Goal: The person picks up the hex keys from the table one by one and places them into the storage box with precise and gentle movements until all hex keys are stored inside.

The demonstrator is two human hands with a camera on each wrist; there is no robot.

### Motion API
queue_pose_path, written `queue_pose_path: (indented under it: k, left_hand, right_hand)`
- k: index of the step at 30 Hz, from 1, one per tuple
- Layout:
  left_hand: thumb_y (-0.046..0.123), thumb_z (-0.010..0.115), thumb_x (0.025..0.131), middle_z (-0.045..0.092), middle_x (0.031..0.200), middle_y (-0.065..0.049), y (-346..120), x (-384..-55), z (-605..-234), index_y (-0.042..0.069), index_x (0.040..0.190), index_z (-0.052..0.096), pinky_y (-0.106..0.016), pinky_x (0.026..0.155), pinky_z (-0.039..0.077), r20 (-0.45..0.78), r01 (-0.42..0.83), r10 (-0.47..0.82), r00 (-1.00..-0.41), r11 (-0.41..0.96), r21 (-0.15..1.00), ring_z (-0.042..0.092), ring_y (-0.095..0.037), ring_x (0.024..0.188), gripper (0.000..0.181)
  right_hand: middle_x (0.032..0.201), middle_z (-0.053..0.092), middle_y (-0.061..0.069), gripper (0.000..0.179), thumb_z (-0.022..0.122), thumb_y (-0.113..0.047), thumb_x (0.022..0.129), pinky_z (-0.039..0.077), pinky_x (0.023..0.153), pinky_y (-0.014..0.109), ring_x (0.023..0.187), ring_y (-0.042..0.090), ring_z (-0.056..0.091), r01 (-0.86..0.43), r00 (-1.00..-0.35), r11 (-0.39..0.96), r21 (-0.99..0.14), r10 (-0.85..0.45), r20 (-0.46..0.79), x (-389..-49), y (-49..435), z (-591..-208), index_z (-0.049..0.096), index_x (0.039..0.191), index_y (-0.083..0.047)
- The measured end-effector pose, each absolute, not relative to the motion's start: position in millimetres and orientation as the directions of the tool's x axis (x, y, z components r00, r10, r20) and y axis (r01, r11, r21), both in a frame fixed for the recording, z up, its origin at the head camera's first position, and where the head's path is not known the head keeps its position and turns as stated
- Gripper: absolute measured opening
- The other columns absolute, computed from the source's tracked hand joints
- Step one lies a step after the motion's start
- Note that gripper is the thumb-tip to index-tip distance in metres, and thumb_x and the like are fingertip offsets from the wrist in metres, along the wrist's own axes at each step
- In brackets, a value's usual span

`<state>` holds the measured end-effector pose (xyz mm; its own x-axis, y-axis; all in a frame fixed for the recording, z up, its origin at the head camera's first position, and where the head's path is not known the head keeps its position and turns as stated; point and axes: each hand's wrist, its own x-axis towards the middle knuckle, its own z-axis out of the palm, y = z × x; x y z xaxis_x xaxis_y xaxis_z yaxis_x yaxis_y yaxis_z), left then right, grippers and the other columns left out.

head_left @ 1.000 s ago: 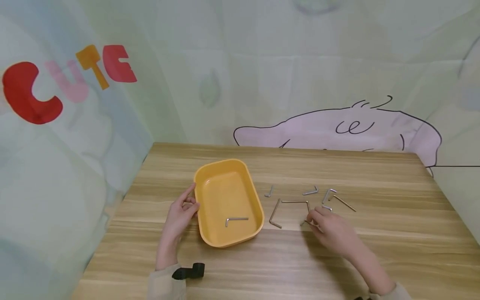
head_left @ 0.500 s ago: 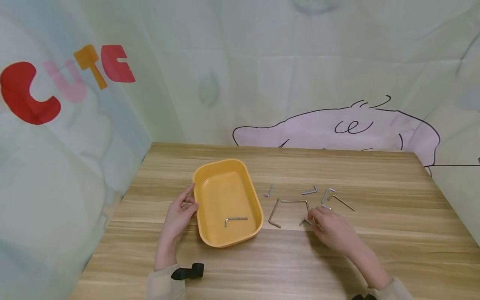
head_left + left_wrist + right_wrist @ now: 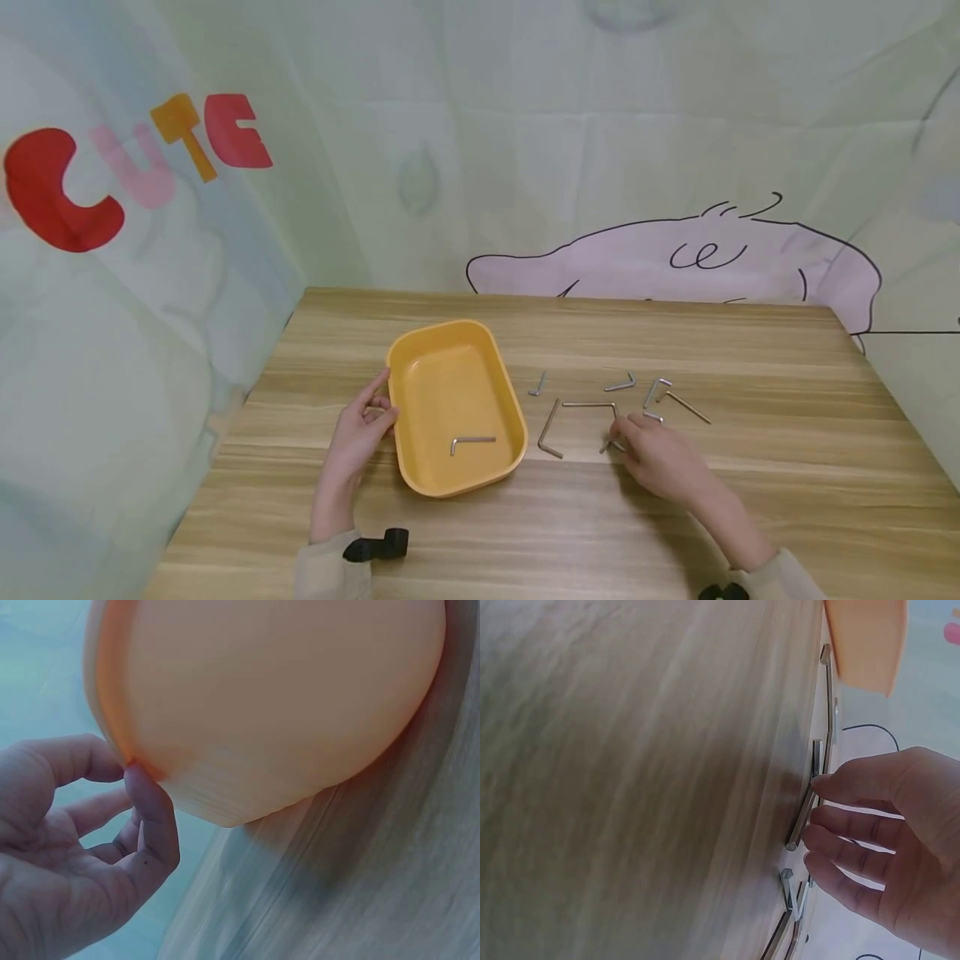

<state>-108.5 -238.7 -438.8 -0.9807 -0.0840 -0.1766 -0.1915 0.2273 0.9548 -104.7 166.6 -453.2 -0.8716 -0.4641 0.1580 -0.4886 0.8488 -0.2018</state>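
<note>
L grip [image 3: 352, 437] pinches side of yellow tray [image 3: 450, 375], R grip [image 3: 656, 458] touches small hex key [image 3: 801, 823] on bench [image 3: 487, 550], hold unclear, so key may slip b/c thin & low, or fingers may push nearby brass key [image 3: 588, 404].

Smooth plastic tray [image 3: 442, 387] with a soft sheen, hex keys [image 3: 475, 439] of shiny metal, wood-grain table [image 3: 540, 533] with satin gloss, creased matt cloth backdrop [image 3: 517, 167], matt cloth sleeves [image 3: 330, 571]

Head view high, facing forward-down across table [image 3: 525, 542]; wrist views close, tilted; all three share yellow tray [image 3: 442, 375].
</note>
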Motion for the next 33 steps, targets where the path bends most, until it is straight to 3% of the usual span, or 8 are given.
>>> queue_pose_path:
  k: [22,33]
  left_hand:
    - [0.002,0.053,0.094,0.044,0.101,-0.005,-238.5,-108.6,-438.7,0.018,0.151,0.032,-0.022,0.069,0.052,-0.184,-0.2,-0.09,-0.979,0.219,0.955,0.05,-0.006,0.069,0.063]
    - [0.003,0.052,0.095,0.044,0.102,-0.006,-238.4,-107.4,-437.5,0.018,0.151,0.031,-0.022,0.07,0.052,-0.183,-0.196,-0.08,-0.98,0.214,0.957,0.05,-0.006,0.07,0.062]
  right_hand:
    - [0.088,0.067,-0.002,0.025,0.073,-0.001,0.073,0.054,0.071,0.034,0.083,0.018,0.065,-0.511,-0.858,0.835,-0.202,-0.485,0.167,-107.7,163.7,-457.9,0.064,0.092,-0.014]
    - [0.084,0.065,-0.004,0.027,0.072,0.001,0.07,0.051,0.064,0.033,0.08,0.018,0.065,-0.51,-0.858,0.838,-0.194,-0.478,0.19,-108.4,161.8,-457.7,0.061,0.087,-0.017]
